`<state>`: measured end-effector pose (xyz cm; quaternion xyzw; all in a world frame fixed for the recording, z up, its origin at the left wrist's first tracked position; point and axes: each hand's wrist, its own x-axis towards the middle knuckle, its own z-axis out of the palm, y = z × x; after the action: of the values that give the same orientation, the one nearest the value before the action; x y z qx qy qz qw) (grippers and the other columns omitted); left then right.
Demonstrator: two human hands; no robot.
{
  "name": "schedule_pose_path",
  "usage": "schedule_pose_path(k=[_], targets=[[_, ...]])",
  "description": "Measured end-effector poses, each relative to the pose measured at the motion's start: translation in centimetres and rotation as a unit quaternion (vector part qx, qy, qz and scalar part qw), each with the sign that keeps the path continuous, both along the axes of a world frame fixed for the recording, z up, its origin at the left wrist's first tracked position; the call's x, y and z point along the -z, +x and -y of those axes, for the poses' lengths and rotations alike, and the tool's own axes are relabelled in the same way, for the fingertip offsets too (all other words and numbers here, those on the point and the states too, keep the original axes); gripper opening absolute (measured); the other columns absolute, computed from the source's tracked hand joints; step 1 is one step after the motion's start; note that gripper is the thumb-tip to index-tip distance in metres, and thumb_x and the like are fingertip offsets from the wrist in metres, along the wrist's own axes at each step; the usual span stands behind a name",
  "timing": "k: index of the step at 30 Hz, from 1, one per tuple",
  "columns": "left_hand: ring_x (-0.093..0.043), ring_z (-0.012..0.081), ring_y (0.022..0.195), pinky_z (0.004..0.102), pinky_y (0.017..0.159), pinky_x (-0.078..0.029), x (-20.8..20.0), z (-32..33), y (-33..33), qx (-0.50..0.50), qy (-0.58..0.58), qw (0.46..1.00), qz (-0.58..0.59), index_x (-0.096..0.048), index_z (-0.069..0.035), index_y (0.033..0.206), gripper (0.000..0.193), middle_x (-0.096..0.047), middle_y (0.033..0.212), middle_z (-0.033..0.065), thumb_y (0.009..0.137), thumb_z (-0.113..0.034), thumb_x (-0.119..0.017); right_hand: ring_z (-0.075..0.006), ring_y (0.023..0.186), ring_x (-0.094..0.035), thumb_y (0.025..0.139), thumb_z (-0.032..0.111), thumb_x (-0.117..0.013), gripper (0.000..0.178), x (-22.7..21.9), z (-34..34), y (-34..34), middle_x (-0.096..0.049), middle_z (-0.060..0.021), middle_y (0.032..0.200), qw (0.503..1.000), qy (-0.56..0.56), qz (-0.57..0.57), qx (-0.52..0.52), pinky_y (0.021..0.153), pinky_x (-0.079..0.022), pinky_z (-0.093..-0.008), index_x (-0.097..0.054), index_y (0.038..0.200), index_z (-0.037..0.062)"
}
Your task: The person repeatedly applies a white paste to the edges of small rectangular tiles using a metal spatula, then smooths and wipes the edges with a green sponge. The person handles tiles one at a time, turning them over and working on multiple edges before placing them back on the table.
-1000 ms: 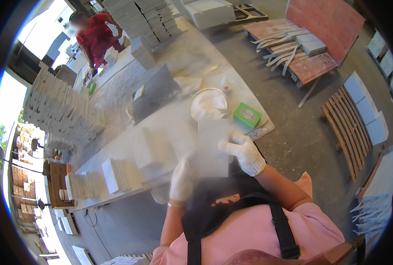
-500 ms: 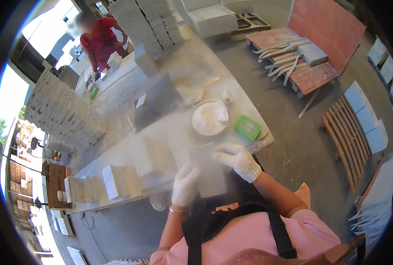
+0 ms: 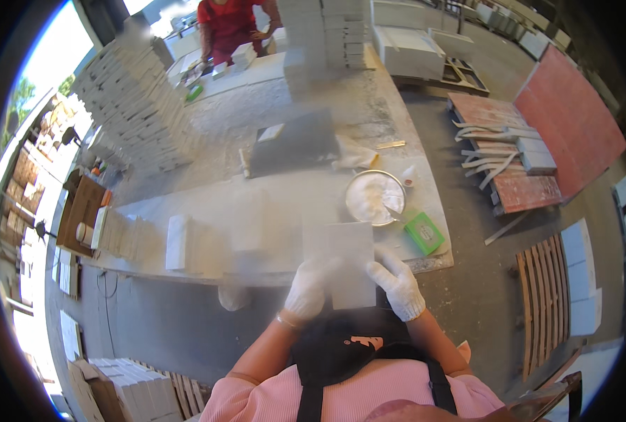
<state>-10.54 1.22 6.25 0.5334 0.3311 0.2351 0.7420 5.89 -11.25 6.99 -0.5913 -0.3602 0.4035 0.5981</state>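
Observation:
A flat white tile (image 3: 355, 285) is held up before my apron at the table's near edge. Its upper part looks hazy, so I cannot tell whether it is one tile or more. My left hand (image 3: 307, 290), in a white glove, grips the left side. On the right side, my gloved right hand (image 3: 399, 287) has its fingers against the edge. Just beyond stands a round bowl of white powder (image 3: 370, 193) with a scraper blade (image 3: 395, 214) in it. A green box (image 3: 424, 234) lies right of the bowl.
White tiles (image 3: 177, 243) stand in rows along the table's left part. A tall tile stack (image 3: 133, 105) rises far left, another (image 3: 323, 35) at the back. A dark sheet (image 3: 295, 144) lies mid-table. A co-worker in red (image 3: 232, 32) stands across. Pallets (image 3: 548, 302) are on the right.
My view has turned, so the table and bowl sit differently in it. My right hand has shifted lower along the tile's right edge. Both hands remain at the tile.

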Motion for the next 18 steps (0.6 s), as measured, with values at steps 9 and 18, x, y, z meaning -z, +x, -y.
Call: schedule_pose_path(k=[9,18], targets=[[-0.059,0.0095,0.084,0.0291,0.076,-0.051,-1.7,-1.5,0.5,-0.135,-0.105,0.983,0.069,-0.066,-0.002,0.114,0.026,-0.065,0.096,-0.0002,0.1,-0.024,-0.063,-0.0207,0.117,-0.062,0.093,0.021,-0.075,0.075,2.6,2.1,-0.4,-0.062,-0.0145,0.133,0.995,-0.1,-0.005,0.015,0.094,-0.053,-0.0338,-0.038,0.155,-0.0008],[-0.054,0.0078,0.088,0.0254,0.08,-0.045,-1.7,-0.2,1.2,-0.128,-0.117,0.98,0.095,-0.065,-0.003,0.103,0.021,-0.062,0.095,-0.0013,0.103,-0.023,-0.06,-0.0317,0.137,-0.05,0.081,0.044,-0.087,0.104,1.4,-0.9,-0.5,-0.044,-0.0213,0.153,0.928,0.044,0.37,0.026,0.113,-0.042,-0.0436,-0.033,0.158,-0.0005]])
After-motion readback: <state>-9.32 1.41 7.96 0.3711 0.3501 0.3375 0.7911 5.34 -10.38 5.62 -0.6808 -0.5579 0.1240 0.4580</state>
